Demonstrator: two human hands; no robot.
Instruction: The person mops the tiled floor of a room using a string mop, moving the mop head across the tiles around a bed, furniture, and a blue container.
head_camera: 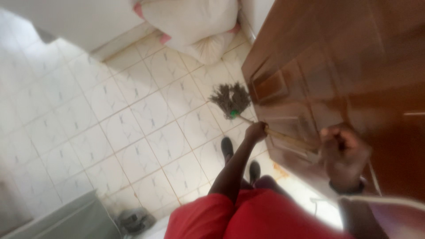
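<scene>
White floor tiles [133,115] fill the room. Left hand [256,131] and right hand [343,152] both clench the mop handle [287,139]; the mop head [230,101] sits at twelve o'clock, touching the brown door [345,66], and could snag there.

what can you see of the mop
The mop has a head of grey-brown string strands, splayed on the pale tiled floor close to the brown wooden door. A green collar joins the head to a light wooden handle that slants up toward the person. The left hand grips the handle lower down, and the right hand holds its upper end. The picture is blurred, so finer detail is lost.
</scene>
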